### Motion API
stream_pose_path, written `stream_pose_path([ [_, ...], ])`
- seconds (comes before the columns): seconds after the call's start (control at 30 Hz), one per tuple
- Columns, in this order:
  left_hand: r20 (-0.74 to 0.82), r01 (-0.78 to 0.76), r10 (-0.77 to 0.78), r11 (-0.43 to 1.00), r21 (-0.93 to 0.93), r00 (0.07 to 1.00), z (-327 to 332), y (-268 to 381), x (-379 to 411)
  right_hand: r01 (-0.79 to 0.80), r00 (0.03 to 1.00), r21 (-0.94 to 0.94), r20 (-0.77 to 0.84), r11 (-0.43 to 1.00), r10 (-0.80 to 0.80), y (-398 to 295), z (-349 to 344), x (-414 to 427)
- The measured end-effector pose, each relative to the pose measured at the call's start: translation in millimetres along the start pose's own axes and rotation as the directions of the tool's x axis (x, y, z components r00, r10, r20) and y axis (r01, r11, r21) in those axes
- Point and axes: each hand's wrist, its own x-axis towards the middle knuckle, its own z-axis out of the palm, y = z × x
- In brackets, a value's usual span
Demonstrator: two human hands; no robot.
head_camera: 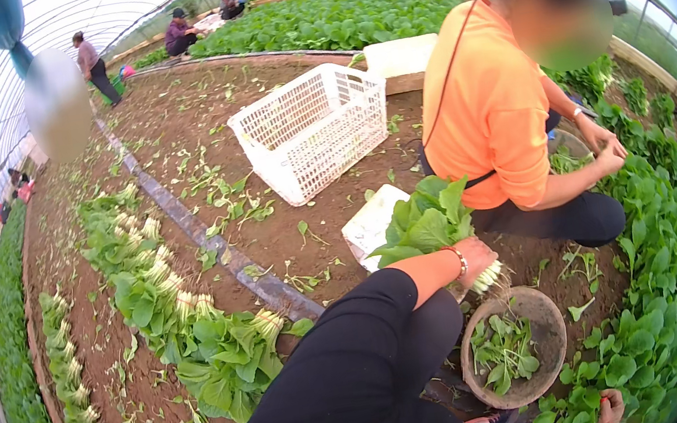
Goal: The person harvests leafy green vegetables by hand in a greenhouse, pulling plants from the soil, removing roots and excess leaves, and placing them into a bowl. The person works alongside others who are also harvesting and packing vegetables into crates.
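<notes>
My left hand (477,257), with a bracelet at the wrist, is closed around the pale stems of a bunch of leafy greens (427,224); its leaves point up and left, its roots hang towards a round basin. Loose greens (503,351) lie in that worn basin (547,318), in front of my bent knee. At the lower right my right hand (610,411) is at the edge of the growing greens (634,357), its fingers bent near the leaves; whether it grips a stem cannot be told.
A co-worker in an orange top (488,108) squats close by at the right, both hands together. A white plastic crate (326,157) and a white block (373,222) stand on the soil. Tied bunches (187,302) line the left, beside a dark flat strip (180,220). Several people work farther off.
</notes>
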Motion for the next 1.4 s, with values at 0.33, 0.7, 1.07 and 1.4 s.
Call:
stream_pose_path([
  [0.33,-0.083,-0.01,0.009,1.0,-0.017,0.997,8,1,4,0.421,0.861,0.133,0.252,0.897,-0.441,-185,267,177],
  [0.7,-0.013,0.026,-0.027,0.995,-0.096,1.0,-2,2,-2,-0.092,0.922,0.642,0.344,0.761,-0.178,-164,367,202],
  [1.07,-0.04,0.011,-0.015,0.996,-0.089,0.999,-3,4,2,0.147,0.921,0.478,0.253,0.866,-0.296,-176,347,188],
  [1.4,0.09,0.044,-0.041,0.999,-0.031,0.995,-1,4,8,0.102,0.812,0.703,0.35,0.704,-0.467,-260,312,95],
])
